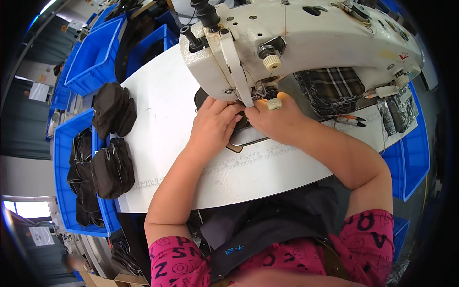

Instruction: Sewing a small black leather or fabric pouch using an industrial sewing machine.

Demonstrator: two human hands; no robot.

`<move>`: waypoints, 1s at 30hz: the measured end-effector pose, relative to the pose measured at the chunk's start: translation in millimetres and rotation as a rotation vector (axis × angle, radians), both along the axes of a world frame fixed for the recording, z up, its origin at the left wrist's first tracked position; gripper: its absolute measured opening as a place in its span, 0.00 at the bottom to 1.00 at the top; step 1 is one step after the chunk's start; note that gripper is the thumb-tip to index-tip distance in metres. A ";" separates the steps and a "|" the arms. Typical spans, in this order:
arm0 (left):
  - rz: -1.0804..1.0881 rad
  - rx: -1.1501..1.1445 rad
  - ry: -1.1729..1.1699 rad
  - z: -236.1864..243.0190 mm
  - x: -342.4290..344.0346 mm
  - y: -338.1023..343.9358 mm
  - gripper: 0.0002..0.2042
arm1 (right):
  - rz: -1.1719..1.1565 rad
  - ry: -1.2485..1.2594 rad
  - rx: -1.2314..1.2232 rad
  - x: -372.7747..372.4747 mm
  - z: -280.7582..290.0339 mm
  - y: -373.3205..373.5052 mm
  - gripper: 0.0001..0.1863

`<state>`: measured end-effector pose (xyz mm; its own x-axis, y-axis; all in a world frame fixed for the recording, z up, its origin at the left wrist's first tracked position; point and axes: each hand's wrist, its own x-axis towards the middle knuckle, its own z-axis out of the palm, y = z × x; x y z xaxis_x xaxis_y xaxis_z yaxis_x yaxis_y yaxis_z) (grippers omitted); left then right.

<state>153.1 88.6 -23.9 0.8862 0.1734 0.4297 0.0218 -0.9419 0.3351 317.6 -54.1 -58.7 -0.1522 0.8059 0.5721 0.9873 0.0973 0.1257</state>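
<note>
Likely stitching at the sewing machine (pixel 306 33)
My left fingers (pixel 220 106) and right fingers (pixel 255 113) curl at dark fabric (pixel 245 121), grip unclear; next likely needs steady guiding.

At a white sewing machine (pixel 267 31), a left hand (pixel 210 122) and a right hand (pixel 277 119) are working close together beneath the needle end, their fingers touching a dark piece of fabric (pixel 244 123). Black pouches (pixel 113 167) are lying along the left edge of the white surface (pixel 160 105), overlapping a blue bin (pixel 60 177) holding more, while dark plaid fabric (pixel 332 86) is resting under the machine's arm, near pens (pixel 351 120).
</note>
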 end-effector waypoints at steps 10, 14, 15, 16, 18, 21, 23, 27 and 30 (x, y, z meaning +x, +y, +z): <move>-0.109 -0.249 0.173 -0.7 -4.5 13.8 0.11 | 0.056 0.113 -0.418 -23.3 16.3 -26.0 0.09; -0.104 -0.136 0.191 2.2 -3.9 9.7 0.11 | 0.043 0.090 -0.451 -24.3 20.1 -27.6 0.09; -0.098 -0.094 0.191 2.2 -3.7 9.1 0.11 | 0.050 0.095 -0.439 -24.1 19.7 -27.8 0.09; -0.098 -0.096 0.193 2.1 -3.9 8.6 0.11 | 0.058 0.099 -0.427 -24.2 19.4 -27.8 0.09; -0.111 -0.044 0.160 1.7 -4.0 8.2 0.11 | 0.056 0.095 -0.429 -23.9 23.1 -28.0 0.09; -0.104 -0.056 0.138 -0.4 -3.1 7.9 0.12 | 0.052 0.087 -0.438 -23.7 23.0 -28.3 0.08; -0.093 -0.071 0.127 -3.6 -2.7 6.2 0.12 | 0.053 0.086 -0.443 -23.5 20.7 -27.5 0.08; -0.076 -0.104 0.105 -5.2 -2.0 0.6 0.11 | 0.083 0.102 -0.476 -23.4 20.0 -28.0 0.09; -0.078 -0.103 0.101 -3.8 -2.1 -2.0 0.11 | 0.078 0.108 -0.508 -23.7 22.3 -29.4 0.09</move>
